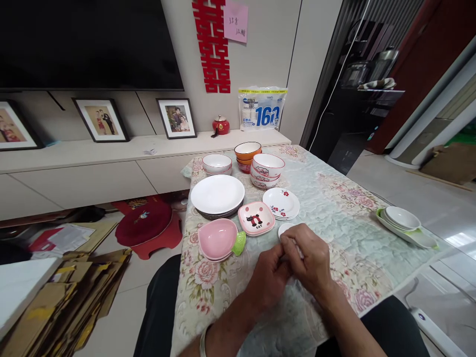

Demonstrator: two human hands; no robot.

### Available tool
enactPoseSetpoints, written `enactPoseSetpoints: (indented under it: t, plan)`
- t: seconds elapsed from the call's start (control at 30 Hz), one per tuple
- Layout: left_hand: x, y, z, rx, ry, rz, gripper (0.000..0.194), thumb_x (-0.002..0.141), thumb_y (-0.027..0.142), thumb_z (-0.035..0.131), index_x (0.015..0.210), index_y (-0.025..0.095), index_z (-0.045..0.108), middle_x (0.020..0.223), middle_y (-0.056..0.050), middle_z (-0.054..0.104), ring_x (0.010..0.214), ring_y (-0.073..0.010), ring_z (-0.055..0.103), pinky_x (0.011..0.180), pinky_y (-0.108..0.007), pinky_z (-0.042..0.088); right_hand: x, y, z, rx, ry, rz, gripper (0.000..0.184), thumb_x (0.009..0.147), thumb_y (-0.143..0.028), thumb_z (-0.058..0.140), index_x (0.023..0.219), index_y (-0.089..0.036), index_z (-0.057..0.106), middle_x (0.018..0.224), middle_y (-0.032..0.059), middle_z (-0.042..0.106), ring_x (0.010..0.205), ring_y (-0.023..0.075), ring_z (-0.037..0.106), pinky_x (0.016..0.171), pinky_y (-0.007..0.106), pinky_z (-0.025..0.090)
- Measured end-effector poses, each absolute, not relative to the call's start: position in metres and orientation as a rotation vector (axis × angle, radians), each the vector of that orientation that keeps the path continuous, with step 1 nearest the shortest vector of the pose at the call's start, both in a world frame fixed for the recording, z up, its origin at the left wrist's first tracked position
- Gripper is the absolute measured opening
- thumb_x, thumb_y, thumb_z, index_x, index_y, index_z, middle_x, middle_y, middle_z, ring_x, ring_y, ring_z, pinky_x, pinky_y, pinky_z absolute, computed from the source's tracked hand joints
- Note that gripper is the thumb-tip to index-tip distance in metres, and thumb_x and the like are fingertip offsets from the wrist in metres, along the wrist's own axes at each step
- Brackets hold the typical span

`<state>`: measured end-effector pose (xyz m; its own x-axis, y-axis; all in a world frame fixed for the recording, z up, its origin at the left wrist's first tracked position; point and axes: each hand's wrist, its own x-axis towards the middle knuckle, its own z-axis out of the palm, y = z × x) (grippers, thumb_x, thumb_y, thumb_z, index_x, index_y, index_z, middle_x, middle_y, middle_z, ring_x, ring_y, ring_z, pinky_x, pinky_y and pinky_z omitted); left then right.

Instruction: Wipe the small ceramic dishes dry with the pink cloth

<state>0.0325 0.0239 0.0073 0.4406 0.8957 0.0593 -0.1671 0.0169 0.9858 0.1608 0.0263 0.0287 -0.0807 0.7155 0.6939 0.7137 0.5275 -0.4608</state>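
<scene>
My left hand (273, 275) and my right hand (310, 253) meet close together above the near part of the table. Both have their fingers curled in. A bit of something white shows between the right fingers, but what either hand holds is hidden. Just behind the right knuckles, a small white dish (285, 228) is partly covered by that hand. Around them lie a square pink cat plate (256, 218), a stack of white plates with red flowers (281, 202), and pink peach-shaped bowls (218, 238) with a green leaf handle.
Large white plates (217, 194) lie stacked at the left edge. Farther back stand white bowls (267, 164), orange bowls (248, 149) and another white bowl pair (217, 163). Small white dishes on leaf-shaped plates (403, 218) sit at the right edge. A red stool (147, 223) is left of the table.
</scene>
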Motion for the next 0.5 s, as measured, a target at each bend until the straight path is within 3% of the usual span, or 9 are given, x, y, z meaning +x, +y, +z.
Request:
enactPoseSetpoints:
  t: [0.13,0.33,0.5]
  plan:
    - [0.032,0.023,0.009,1.275,0.734,0.965,0.020,0.082,0.031,0.064,0.070,0.016,0.058,0.058,0.004,0.046,0.058,-0.0104,0.037,0.055,-0.025,0.030,0.161,0.025,0.029,-1.129,-1.780,0.078,0.013,0.092,-0.022,0.056,0.084,-0.019,0.066,0.081,0.0049,0.067,0.078,0.0189,0.062,0.071,0.032,0.048]
    - [0.031,0.026,0.012,0.991,0.602,0.951,0.028,0.072,0.037,0.079,0.081,0.012,0.070,0.073,-0.003,0.064,0.071,-0.0157,0.054,0.070,-0.029,0.041,0.177,0.035,0.019,-1.341,-1.234,0.448,0.029,0.097,-0.035,0.051,0.078,-0.019,0.064,0.070,0.0009,0.064,0.060,0.0150,0.056,0.053,0.027,0.043]
    - [0.038,0.024,0.008,0.652,0.561,0.981,0.037,0.063,0.039,0.087,0.074,0.013,0.063,0.066,0.001,0.059,0.060,-0.0097,0.046,0.059,-0.024,0.033,0.160,0.029,0.020,-1.199,-1.450,-0.014,0.014,0.095,-0.021,0.053,0.095,-0.018,0.066,0.092,0.0066,0.066,0.088,0.0202,0.062,0.079,0.035,0.049]
